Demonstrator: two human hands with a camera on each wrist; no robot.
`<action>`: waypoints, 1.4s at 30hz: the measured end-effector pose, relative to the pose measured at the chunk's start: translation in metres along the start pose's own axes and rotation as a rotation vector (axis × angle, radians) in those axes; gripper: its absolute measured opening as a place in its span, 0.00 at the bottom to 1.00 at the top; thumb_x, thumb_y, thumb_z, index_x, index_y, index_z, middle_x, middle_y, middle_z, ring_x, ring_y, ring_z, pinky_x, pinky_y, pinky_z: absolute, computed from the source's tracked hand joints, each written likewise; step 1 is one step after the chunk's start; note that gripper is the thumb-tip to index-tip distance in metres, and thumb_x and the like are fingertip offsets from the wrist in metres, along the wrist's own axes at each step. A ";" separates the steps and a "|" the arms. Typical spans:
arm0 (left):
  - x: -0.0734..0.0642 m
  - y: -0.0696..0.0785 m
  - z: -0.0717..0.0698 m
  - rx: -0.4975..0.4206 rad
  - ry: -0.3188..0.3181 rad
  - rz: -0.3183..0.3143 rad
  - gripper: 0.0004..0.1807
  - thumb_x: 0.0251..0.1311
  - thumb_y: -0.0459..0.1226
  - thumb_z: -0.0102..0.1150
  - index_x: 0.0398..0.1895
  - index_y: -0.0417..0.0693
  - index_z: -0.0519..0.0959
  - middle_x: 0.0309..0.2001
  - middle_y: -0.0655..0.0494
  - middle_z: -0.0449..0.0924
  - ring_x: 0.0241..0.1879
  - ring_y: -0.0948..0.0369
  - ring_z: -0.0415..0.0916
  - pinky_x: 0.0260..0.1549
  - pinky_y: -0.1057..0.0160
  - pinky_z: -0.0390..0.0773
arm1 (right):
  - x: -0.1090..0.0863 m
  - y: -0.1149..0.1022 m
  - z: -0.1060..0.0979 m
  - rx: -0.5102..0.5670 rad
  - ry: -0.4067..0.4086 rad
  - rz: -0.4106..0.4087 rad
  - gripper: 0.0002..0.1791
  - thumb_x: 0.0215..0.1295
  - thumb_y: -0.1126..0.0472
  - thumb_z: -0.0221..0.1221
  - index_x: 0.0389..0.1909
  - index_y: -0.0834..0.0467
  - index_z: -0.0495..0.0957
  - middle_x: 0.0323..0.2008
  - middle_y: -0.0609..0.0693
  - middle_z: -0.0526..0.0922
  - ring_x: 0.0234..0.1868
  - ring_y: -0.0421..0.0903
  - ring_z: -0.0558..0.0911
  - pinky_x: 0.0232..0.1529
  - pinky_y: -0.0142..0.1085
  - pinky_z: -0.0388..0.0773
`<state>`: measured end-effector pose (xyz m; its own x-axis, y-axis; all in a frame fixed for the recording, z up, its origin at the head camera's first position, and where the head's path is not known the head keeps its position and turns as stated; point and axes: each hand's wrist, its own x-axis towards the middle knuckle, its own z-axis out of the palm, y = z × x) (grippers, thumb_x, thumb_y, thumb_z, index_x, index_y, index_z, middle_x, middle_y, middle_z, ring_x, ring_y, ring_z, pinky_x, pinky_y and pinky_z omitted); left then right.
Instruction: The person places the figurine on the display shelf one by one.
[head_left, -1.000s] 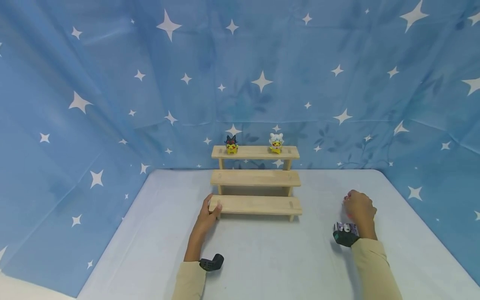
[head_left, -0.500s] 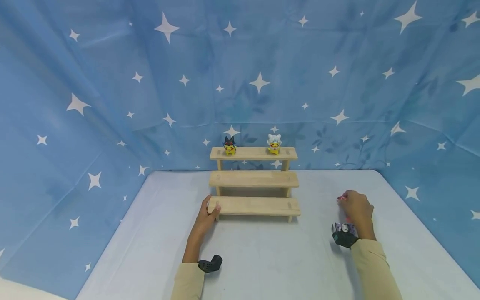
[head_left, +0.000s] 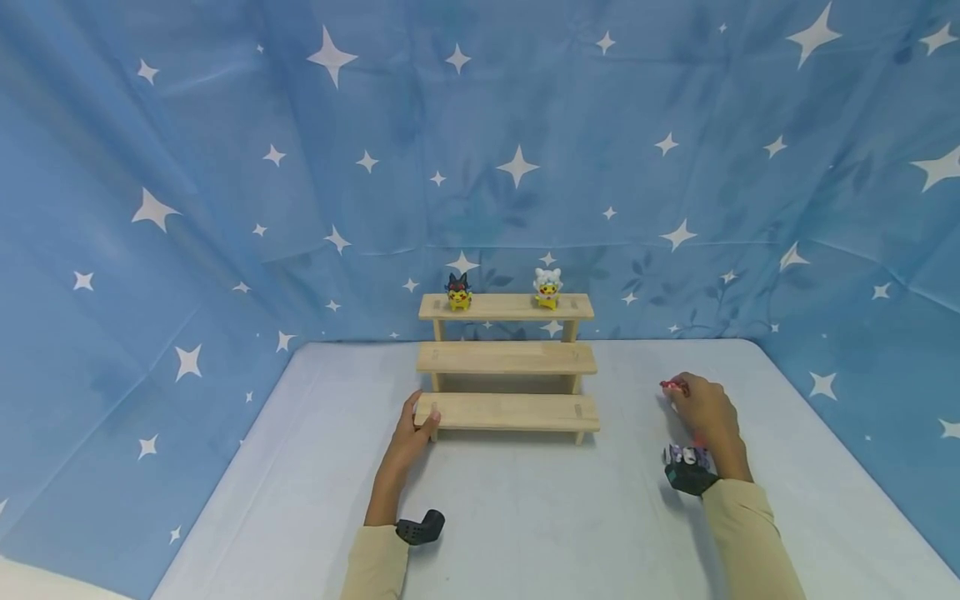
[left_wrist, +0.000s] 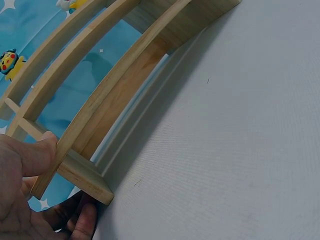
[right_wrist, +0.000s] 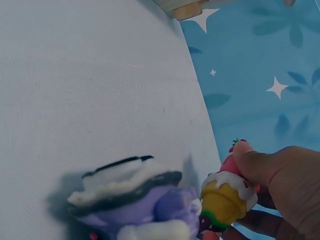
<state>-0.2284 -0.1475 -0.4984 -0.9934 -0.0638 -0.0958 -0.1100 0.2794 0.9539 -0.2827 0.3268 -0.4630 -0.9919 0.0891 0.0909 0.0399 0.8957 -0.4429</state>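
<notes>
My left hand grips the left end of the lowest step of a three-tier wooden display stand. In the left wrist view its thumb presses the board's edge, other fingers below. My right hand pinches a small dessert-shaped figurine between thumb and fingers. This toy has a pink top with a strawberry, white icing and a yellow body; its lower part is partly hidden. A purple and white figurine with dark trim stands on the table beside it. Something pink-red shows behind my right wrist.
Two yellow figurines stand on the top tier: one with a dark-eared hood at left, one with a white fluffy hood at right. A blue star-patterned curtain surrounds the white table.
My right hand has moved left and slightly away from me with the dessert-shaped figurine, which now shows more past the fingers. My left hand keeps its grip on the stand.
</notes>
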 end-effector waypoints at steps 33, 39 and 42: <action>-0.001 -0.002 -0.001 -0.003 -0.009 0.006 0.38 0.72 0.48 0.50 0.78 0.51 0.46 0.65 0.32 0.68 0.61 0.42 0.71 0.60 0.38 0.67 | 0.004 -0.003 -0.004 0.836 -0.282 0.147 0.40 0.76 0.40 0.41 0.74 0.66 0.49 0.68 0.68 0.60 0.66 0.58 0.70 0.58 0.50 0.76; -0.001 -0.002 -0.001 0.006 -0.009 -0.005 0.38 0.72 0.49 0.50 0.78 0.52 0.46 0.64 0.33 0.68 0.58 0.44 0.73 0.56 0.40 0.70 | 0.006 -0.007 -0.003 0.967 -0.321 0.148 0.39 0.70 0.45 0.56 0.72 0.59 0.52 0.42 0.41 0.79 0.40 0.35 0.80 0.39 0.30 0.80; -0.002 -0.001 -0.001 0.006 -0.008 -0.004 0.38 0.72 0.49 0.50 0.78 0.52 0.46 0.65 0.33 0.68 0.60 0.43 0.72 0.58 0.38 0.68 | 0.006 -0.010 -0.002 0.939 -0.329 0.126 0.45 0.69 0.50 0.59 0.75 0.62 0.44 0.37 0.40 0.76 0.35 0.35 0.78 0.36 0.29 0.78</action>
<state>-0.2267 -0.1490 -0.4991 -0.9931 -0.0570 -0.1024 -0.1145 0.2845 0.9518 -0.2888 0.3191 -0.4558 -0.9767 -0.0930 -0.1935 0.1760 0.1691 -0.9698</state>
